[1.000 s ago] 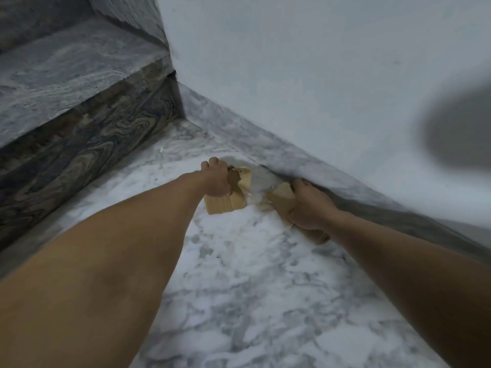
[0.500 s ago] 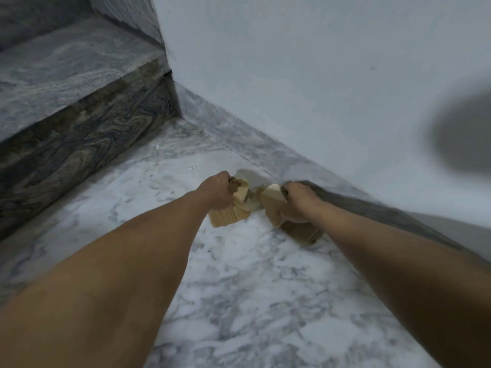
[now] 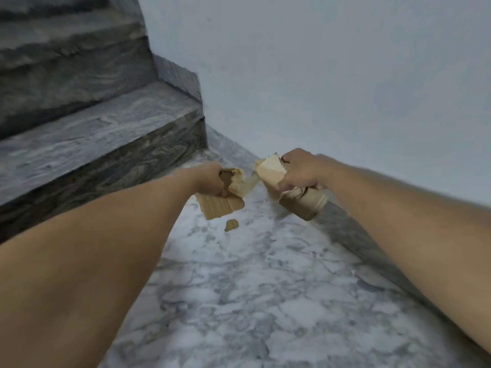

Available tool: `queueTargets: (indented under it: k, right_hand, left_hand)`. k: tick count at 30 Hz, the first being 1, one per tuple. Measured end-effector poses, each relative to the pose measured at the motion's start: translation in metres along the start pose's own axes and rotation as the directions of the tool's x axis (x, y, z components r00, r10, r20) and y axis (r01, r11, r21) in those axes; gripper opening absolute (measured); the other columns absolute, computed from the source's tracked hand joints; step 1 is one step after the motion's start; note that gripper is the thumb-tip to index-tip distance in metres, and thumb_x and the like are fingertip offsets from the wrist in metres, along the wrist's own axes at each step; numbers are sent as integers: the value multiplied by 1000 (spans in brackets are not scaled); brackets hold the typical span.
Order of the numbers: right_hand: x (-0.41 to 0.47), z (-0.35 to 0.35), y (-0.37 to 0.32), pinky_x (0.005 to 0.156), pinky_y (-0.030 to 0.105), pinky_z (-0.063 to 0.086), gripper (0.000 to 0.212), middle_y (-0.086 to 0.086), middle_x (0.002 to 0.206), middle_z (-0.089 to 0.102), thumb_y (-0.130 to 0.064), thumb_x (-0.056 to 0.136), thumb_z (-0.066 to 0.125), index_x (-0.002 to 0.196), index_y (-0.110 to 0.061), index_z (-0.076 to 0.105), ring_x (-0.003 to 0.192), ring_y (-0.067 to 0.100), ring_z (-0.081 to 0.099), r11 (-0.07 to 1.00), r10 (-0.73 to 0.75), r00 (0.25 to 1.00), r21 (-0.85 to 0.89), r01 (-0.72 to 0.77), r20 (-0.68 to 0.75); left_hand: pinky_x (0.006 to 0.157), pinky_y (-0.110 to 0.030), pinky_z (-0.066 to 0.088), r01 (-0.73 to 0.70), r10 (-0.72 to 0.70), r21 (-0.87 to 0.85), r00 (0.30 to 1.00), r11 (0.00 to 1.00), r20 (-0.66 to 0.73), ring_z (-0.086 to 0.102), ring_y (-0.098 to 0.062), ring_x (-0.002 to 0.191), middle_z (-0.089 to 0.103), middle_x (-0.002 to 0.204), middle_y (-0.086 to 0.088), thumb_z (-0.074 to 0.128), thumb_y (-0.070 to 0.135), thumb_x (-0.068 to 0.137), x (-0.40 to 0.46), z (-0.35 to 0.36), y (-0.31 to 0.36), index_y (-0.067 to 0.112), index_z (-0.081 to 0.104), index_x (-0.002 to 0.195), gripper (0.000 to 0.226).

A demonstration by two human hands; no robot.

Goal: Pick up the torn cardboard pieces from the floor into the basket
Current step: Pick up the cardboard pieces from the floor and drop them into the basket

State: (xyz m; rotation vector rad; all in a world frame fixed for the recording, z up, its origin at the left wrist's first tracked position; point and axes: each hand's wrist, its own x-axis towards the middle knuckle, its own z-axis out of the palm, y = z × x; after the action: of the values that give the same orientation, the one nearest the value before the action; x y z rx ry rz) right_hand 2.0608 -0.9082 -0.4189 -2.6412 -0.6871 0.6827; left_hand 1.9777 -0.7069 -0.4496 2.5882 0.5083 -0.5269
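Fingers of both hands are curling tight around torn cardboard — left hand (image 3: 210,181) gripping a corrugated piece (image 3: 220,205), right hand (image 3: 300,171) a paler wad (image 3: 303,201). One scrap (image 3: 231,224) is lying at six o'clock below the left — easily missed. No basket showing.

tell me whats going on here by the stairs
A person is gathering torn cardboard off a marble floor by the wall, next to some stairs. The left hand grips one cardboard piece, and the right hand grips another cardboard bundle. A small scrap shows just below the left piece. No basket is in view.
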Motion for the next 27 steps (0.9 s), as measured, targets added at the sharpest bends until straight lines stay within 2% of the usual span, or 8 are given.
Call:
queueTargets:
  k: [5, 9, 12, 16, 18, 20, 24, 27]
  right_hand:
    - [-44, -15, -71, 73, 28, 47, 43, 9, 102, 60, -20, 72, 84, 106, -5, 60, 95, 26, 61, 992, -129, 992, 0, 129, 4]
    - [-75, -8, -134, 86, 35, 53, 55, 11, 111, 62, -20, 69, 86, 115, -5, 59, 102, 28, 62, 979, -201, 979, 20, 201, 17]
    - [-96, 2, -189, 82, 31, 50, 63, 7, 113, 59, -21, 70, 86, 123, -5, 57, 104, 27, 61, 963, -270, 962, -11, 271, 39]
    - [-125, 18, -265, 66, 27, 49, 57, 5, 105, 65, -21, 71, 86, 119, -5, 60, 86, 20, 62, 936, -353, 934, 26, 352, 61]
    - [-138, 30, -311, 66, 26, 42, 67, 4, 113, 60, -31, 71, 85, 126, -6, 56, 94, 23, 58, 908, -418, 907, -19, 419, 42]
    - [-156, 48, -355, 77, 26, 40, 75, 6, 122, 58, -40, 68, 85, 128, -6, 54, 103, 25, 56, 884, -468, 884, -18, 468, 15]
    - [-177, 90, -423, 81, 28, 49, 67, 5, 109, 64, -30, 65, 90, 117, -3, 58, 100, 24, 63, 841, -532, 847, 133, 525, 20]
    - [-190, 125, -463, 97, 38, 49, 84, 6, 122, 61, -39, 60, 90, 128, -5, 54, 110, 28, 60, 827, -549, 836, 148, 543, -3]
  left_hand:
    - [84, -36, 48, 80, -77, 46, 995, 996, -68, 56, -27, 105, 57, 118, -10, 72, 21, 84, -88, -44, -35, 7, 57, 117, 39]
    - [91, -37, 47, 160, -150, 54, 976, 986, -158, 56, -28, 108, 56, 115, -7, 70, 26, 85, -162, -74, -75, 10, 55, 119, 41]
    - [95, -41, 47, 217, -211, 10, 955, 976, -207, 56, -27, 107, 57, 116, -5, 69, 26, 84, -221, -95, -113, 12, 54, 121, 43]
    - [97, -39, 46, 283, -284, -47, 913, 958, -294, 55, -28, 112, 55, 124, -9, 69, 24, 85, -293, -116, -158, 11, 53, 126, 46]
    - [94, -36, 46, 335, -349, -101, 874, 937, -339, 54, -29, 113, 54, 125, -11, 68, 24, 86, -329, -123, -185, 9, 52, 128, 48]
    - [90, -35, 47, 387, -421, -165, 823, 907, -382, 56, -30, 110, 56, 123, -12, 69, 23, 85, -363, -126, -214, 7, 53, 126, 46]
    - [89, -39, 51, 464, -556, -307, 723, 831, -410, 57, -29, 106, 54, 121, -12, 67, 23, 87, -417, -124, -261, 8, 49, 126, 45]
    - [92, -41, 50, 501, -634, -391, 645, 772, -427, 56, -29, 107, 54, 123, -12, 65, 22, 88, -447, -113, -292, 8, 47, 127, 44]
